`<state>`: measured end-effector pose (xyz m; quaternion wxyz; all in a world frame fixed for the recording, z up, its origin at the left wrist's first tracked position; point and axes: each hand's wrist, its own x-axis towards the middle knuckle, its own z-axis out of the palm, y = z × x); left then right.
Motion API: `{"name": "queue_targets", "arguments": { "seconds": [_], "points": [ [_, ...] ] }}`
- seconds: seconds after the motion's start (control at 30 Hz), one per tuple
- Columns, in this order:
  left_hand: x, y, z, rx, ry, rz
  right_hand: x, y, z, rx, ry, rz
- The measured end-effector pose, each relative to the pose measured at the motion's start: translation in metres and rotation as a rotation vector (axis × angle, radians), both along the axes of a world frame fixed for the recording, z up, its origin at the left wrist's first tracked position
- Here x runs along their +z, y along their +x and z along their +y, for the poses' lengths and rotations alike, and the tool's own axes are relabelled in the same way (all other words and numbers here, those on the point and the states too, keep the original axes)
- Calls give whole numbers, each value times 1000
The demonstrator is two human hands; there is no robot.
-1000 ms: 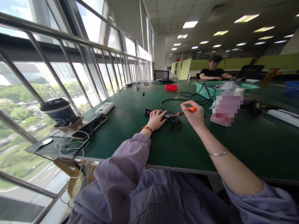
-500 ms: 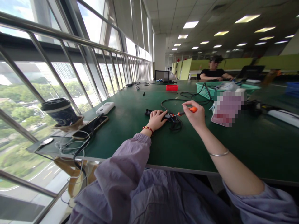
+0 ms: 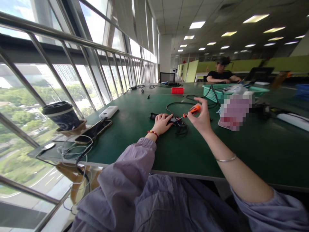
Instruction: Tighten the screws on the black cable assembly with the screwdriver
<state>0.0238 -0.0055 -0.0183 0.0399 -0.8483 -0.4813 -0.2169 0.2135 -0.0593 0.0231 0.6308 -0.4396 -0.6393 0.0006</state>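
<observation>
My left hand (image 3: 163, 124) lies over a black device (image 3: 153, 116) on the green table, its fingers curled across the top and pinning it down. Part of the device is hidden under the palm, and its exact kind cannot be made out. A screwdriver (image 3: 192, 111) with an orange handle slants down to the left, its thin shaft reaching the device just beyond my left fingertips. My right hand (image 3: 201, 116) holds that handle, thumb against its near side and index finger raised above it. Dark cable loops (image 3: 182, 129) lie beside the device.
A pink phone-like object (image 3: 234, 112), blurred out, leans before a green basket (image 3: 210, 92) of items. Farther back sits a red box (image 3: 177, 91). At left are a coffee cup (image 3: 61, 117), a dark phone (image 3: 93, 132) and a white device (image 3: 108, 112). A person (image 3: 222, 74) sits across the table.
My right fingers have shifted on the screwdriver handle, the index finger lifting and opening away from the thumb. More of the orange handle shows. My left hand stays put on the device.
</observation>
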Motion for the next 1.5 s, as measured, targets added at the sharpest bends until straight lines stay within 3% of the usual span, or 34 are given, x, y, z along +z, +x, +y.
{"name": "queue_targets", "arguments": {
  "seconds": [0.07,0.27,0.43,0.67,0.87,1.07,1.27,1.5],
  "points": [
    [0,0,0,3,0,2,-2,0,2,13,25,8],
    [2,1,-2,12,-8,14,-1,1,1,-15,-94,33],
    [1,0,-1,7,-3,15,1,-4,-2,70,-8,22],
    [1,1,-1,13,-7,18,2,-5,-5,-62,-70,33],
    [1,1,-1,15,0,16,3,-1,-2,39,-28,40],
    [1,0,-2,15,-6,24,4,-1,-3,-46,-85,89],
    [1,1,-1,13,-3,16,4,-1,-3,48,-41,44],
    [0,0,0,10,0,15,1,-1,-1,5,-117,10]
  ]
}}
